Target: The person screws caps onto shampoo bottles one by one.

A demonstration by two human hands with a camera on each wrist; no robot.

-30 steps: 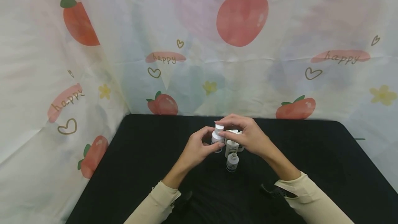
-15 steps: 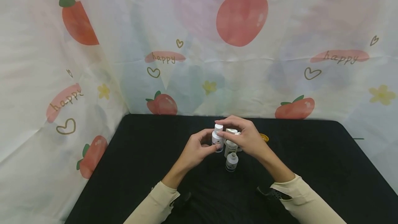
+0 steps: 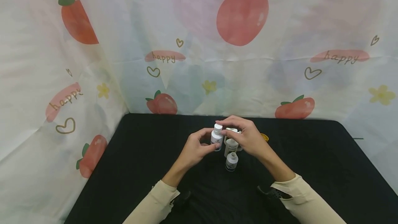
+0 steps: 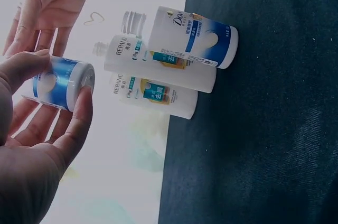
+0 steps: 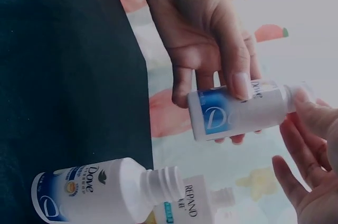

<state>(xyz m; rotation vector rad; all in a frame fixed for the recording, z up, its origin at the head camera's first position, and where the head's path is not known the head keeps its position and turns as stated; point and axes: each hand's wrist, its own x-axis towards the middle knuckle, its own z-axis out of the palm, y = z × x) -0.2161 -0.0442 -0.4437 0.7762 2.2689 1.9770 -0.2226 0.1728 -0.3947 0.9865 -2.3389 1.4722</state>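
My left hand (image 3: 196,149) grips a small white and blue Dove bottle (image 3: 216,139), raised above the table and close to upright. At its top, the thumb and fingers of my right hand (image 3: 246,133) pinch a white cap (image 3: 218,127). The right wrist view shows the cap at the neck of the held bottle (image 5: 240,109), partly covered by the thumb. Nearest to me stands a second Dove bottle (image 5: 108,189), uncapped, its threaded neck bare. Behind it are two white REPAND bottles, the nearer one (image 4: 158,65) and the farther one (image 4: 158,96), also without caps.
A black cloth (image 3: 149,161) covers the table. Past my right wrist lies a small orange-yellow round object (image 3: 264,137), partly hidden by the hand. Fabric printed with fruit (image 3: 242,18) hangs behind the table and along its left side.
My right hand has shifted slightly and its wrist has come in to the left, uncovering the orange-yellow object. Both hands stay on the same bottle and cap.
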